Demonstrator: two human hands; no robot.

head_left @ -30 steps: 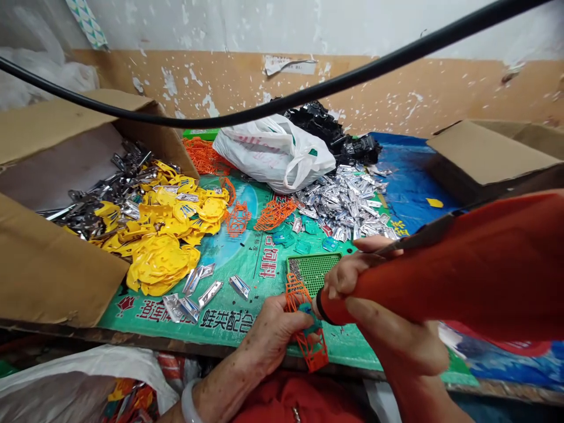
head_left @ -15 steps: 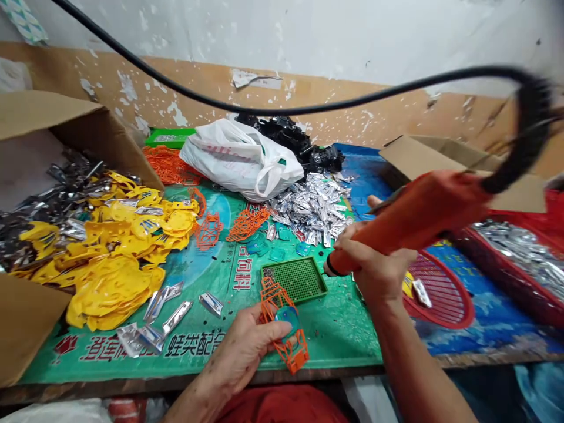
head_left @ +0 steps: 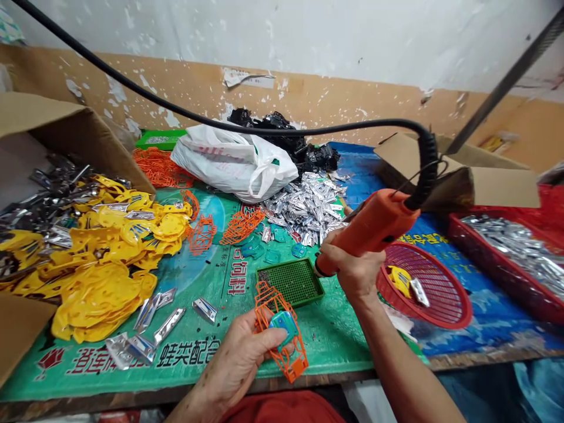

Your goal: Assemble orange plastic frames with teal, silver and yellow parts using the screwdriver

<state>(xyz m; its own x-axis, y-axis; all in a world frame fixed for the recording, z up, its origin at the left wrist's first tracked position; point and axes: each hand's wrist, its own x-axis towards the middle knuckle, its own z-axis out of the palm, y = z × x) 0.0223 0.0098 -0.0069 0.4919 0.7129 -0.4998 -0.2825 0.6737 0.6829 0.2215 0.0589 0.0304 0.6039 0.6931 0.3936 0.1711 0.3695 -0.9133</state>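
Note:
Near the table's front edge, my left hand (head_left: 247, 346) pinches an orange plastic frame (head_left: 296, 365) with a teal plastic piece (head_left: 285, 324) lying on it; the thumb presses on the teal piece. My right hand (head_left: 359, 273) is wrapped round an orange electric screwdriver (head_left: 372, 223), its cable running up from the back end. The tool slants, its nose low over the right side of a green tray (head_left: 304, 281) that holds small screws at its left. I cannot make out whether the tip touches the tray.
Yellow plastic parts (head_left: 106, 288) are heaped at the left by a cardboard box (head_left: 88, 141). Silver pieces (head_left: 308, 205) lie beyond the tray, beside a white bag (head_left: 229, 158). At the right stand a red basket (head_left: 453, 305) and a red tray (head_left: 480, 252). A black cable (head_left: 176, 108) hangs across.
The screwdriver in my right hand now points more steeply down, its back end swung left and its cable with it. My left hand still holds the orange frame and teal piece. The view has shifted slightly.

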